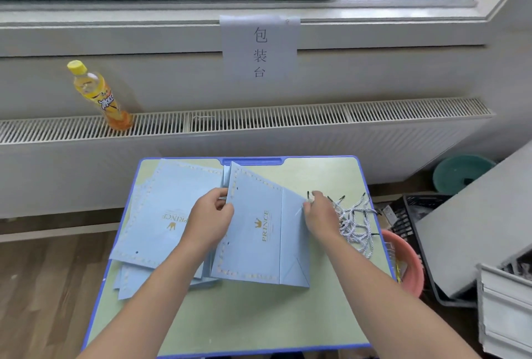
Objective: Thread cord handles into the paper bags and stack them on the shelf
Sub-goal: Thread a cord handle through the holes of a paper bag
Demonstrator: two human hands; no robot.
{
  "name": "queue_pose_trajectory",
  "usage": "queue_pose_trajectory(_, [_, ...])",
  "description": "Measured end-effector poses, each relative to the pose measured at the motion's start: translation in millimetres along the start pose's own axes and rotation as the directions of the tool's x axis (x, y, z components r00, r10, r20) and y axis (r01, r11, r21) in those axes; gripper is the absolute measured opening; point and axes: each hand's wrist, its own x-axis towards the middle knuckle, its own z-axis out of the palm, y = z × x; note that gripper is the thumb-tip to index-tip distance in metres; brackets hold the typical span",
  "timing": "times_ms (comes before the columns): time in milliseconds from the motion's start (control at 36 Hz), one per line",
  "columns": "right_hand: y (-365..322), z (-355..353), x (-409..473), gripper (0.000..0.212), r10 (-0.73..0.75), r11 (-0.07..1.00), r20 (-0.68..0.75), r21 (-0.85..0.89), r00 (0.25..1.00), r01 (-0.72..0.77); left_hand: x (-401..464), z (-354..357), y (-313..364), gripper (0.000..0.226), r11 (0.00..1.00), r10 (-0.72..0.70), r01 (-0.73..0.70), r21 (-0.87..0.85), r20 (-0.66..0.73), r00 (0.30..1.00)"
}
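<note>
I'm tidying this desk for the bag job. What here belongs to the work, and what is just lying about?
Belongs to the job:
- paper bag held by the left hand
- stack of flat bags
- pile of cords under the right hand

Just lying about:
- drink bottle
- paper sign
- pink basin
- green basin

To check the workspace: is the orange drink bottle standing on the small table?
No, the bottle stands on the radiator grille behind the table.
</note>
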Motion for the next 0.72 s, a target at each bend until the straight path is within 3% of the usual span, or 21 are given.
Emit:
queue_pose_trajectory(333, [2.6,5.7,34.5,0.017,0.093,0.993,-0.076,-0.059,0.993,-0.097,5.9,2.8,-7.1,0.029,0.998,-0.048,0.047,-0.029,-0.022,0.999])
queue_pose_trajectory(444, [-3.5,3.1,34.2,0.019,-0.006,0.995,-0.033,-0.103,0.999,0.003,6.0,-0.4,-9.7,0.029,0.998,-0.054,0.053,-0.035,-0.032,0.998])
queue_pose_trajectory(583, [-24.2,-12.1,3.0,0.010,-0.166,0.973,-0.008,0.162,0.986,0.166,4.4,-0.4,-9.5,0.031,0.998,-0.033,0.032,-0.058,-0.009,0.999])
queue_pose_trajectory(722, [-53.6,-28.8,-37.4,0.024,-0.309,0.895,-0.044,0.323,0.950,0.306,5.6,0.1,-6.9,0.031,0.996,-0.003,0.007,-0.093,0.034,0.999])
